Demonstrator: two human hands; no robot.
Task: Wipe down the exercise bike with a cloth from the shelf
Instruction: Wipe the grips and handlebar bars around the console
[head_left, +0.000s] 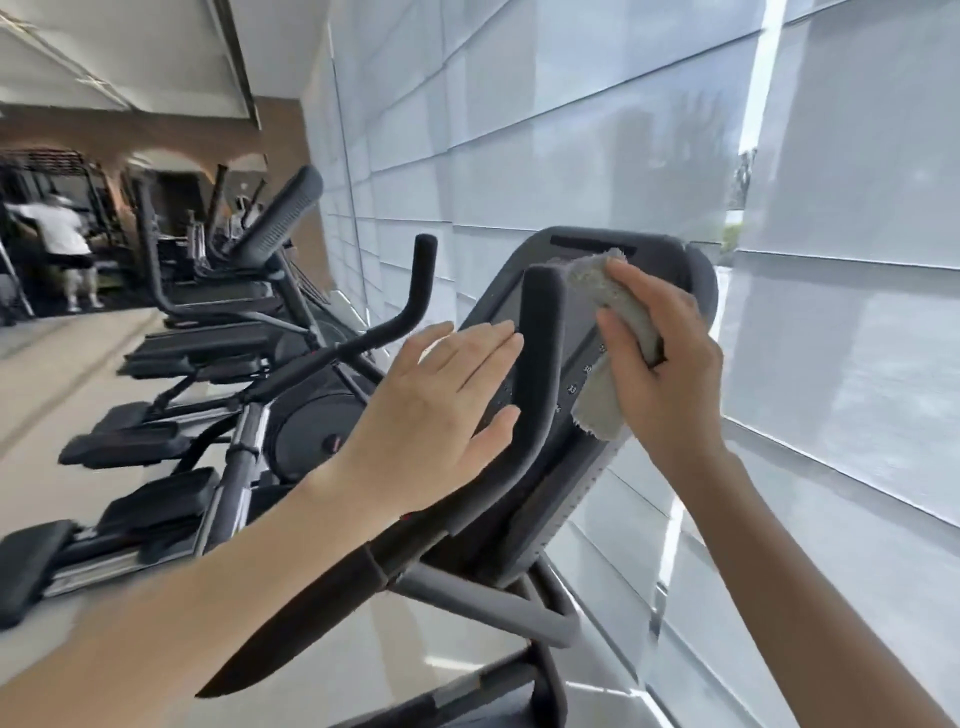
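The exercise bike's dark console (670, 265) tilts up in the middle of the head view, with a padded grey handlebar (540, 343) rising in front of it. My right hand (670, 369) grips a folded grey cloth (618, 312) and presses it against the console face, beside small white numbers. My left hand (441, 415) is flat with fingers spread, its fingertips and thumb touching the left side of the handlebar. It holds nothing.
A row of elliptical machines (218, 332) runs along the left toward the back. A person in a white shirt (57, 239) stands far left. Shaded windows (571, 130) fill the wall right behind the console. Pale floor lies below.
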